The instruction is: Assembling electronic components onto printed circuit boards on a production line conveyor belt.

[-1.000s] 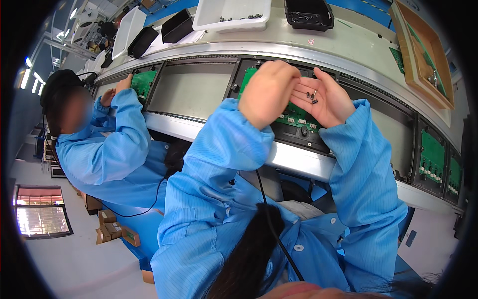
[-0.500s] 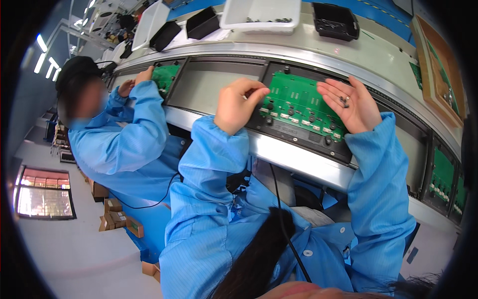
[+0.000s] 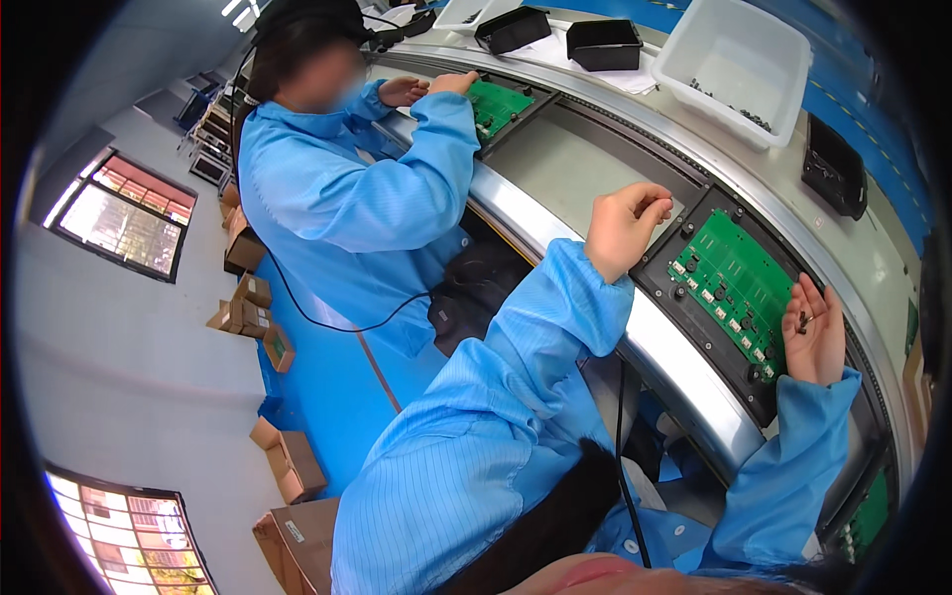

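Observation:
A green circuit board (image 3: pixel 749 278) lies in a black frame (image 3: pixel 666 281) on the conveyor line, with a row of white connectors and round black knobs on it. Close to the frame's upper left corner, my left hand (image 3: pixel 623 230) is raised with thumb and fingers pinched together; anything between the tips is too small or hidden to name. My right hand (image 3: pixel 815 335) is cupped palm up by the board's right end. Several small dark components (image 3: pixel 804 321) rest in it, below the fingers.
To the left, a co-worker in a blue smock (image 3: pixel 347 198) handles another green board (image 3: pixel 496 107). Beyond the conveyor's metal rail (image 3: pixel 684 362) stand a white bin (image 3: pixel 734 59) with small dark parts, black trays (image 3: pixel 835 167) and papers. Cardboard boxes (image 3: pixel 288 466) sit by the wall.
The view has swung left, bringing more of the co-worker and floor into sight. My left hand has drawn away from the board's upper left edge, still pinched. My right hand still cups the components.

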Action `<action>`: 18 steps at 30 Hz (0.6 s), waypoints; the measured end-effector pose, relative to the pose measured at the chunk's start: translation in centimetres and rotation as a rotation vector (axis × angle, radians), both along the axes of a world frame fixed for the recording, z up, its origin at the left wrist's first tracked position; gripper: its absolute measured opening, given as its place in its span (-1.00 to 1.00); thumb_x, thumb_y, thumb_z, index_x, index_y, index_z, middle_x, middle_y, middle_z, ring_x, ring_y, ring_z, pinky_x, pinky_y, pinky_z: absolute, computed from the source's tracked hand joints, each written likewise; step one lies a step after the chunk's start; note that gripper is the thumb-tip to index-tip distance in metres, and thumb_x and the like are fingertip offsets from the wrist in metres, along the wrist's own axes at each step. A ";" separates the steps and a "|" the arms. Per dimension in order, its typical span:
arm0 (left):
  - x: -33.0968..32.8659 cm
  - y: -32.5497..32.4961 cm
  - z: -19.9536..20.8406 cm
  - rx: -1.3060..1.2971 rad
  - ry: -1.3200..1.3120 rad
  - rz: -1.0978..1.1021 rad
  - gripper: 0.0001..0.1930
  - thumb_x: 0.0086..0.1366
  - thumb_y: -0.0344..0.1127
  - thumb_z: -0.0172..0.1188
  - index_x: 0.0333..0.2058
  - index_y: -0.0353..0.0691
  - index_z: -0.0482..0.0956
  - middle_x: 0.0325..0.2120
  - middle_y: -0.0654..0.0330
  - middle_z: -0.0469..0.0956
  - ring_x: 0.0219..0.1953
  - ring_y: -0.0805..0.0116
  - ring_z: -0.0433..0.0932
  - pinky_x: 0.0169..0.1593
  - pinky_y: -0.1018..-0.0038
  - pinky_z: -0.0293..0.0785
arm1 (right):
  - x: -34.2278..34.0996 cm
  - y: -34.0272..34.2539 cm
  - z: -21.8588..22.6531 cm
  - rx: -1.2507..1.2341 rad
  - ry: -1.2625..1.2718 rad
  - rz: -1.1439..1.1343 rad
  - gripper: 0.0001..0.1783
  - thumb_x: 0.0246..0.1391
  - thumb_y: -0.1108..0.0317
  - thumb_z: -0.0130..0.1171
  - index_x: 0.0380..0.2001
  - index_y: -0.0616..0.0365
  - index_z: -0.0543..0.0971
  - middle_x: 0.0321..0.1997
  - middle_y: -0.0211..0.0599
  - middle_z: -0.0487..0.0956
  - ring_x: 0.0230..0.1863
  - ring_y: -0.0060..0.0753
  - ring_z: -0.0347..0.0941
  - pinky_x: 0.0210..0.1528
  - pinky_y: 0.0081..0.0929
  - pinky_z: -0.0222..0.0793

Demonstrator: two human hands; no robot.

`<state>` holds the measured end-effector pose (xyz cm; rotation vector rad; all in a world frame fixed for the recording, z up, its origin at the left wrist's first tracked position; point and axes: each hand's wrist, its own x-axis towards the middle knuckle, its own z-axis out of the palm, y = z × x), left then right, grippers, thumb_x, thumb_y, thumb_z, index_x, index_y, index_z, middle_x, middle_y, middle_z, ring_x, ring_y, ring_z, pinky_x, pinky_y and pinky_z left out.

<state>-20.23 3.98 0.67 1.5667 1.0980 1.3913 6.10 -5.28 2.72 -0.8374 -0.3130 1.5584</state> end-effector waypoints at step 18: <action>0.1 0.5 0.5 0.115 0.023 0.100 -0.90 0.07 -0.54 0.07 -0.39 -0.35 0.49 -0.58 0.21 0.50 -0.53 0.48 0.45 -0.41 0.64 0.35 | 0.6 0.2 -1.3 0.027 0.161 -0.037 -0.84 0.13 0.26 -0.09 -0.42 0.10 0.35 -0.68 -0.54 0.20 -0.80 -0.77 -0.05 -0.85 -0.81 -0.22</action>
